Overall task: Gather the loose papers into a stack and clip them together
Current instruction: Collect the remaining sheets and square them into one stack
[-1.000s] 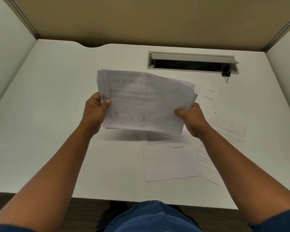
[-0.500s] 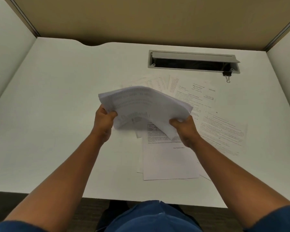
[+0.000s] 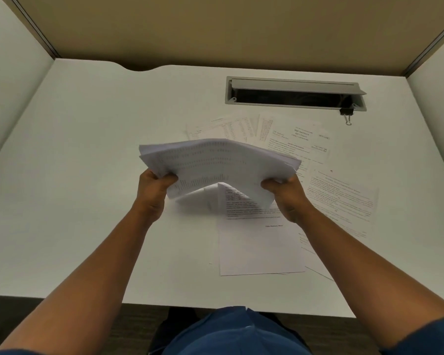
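A: Where's the stack?

B: Centre of frame, off the white desk [image 3: 87,175]. Left hand [image 3: 153,194] pinches the paper stack [image 3: 215,165] at its left edge, thumb on top, fingers curled under. Right hand [image 3: 289,198] does the same at the right edge. Sheets bow up in the middle.

A: Rest of the papers?

B: Loose sheets [image 3: 256,247] lie flat below & right of the hands, more fanned out toward upper right.

A: Clip?

B: Black binder clip [image 3: 346,114] upper right, at the right end of the grey cable tray [image 3: 295,84].

held stack [image 3: 215,162] hides sheets [image 3: 256,242] beneath; print illegible.
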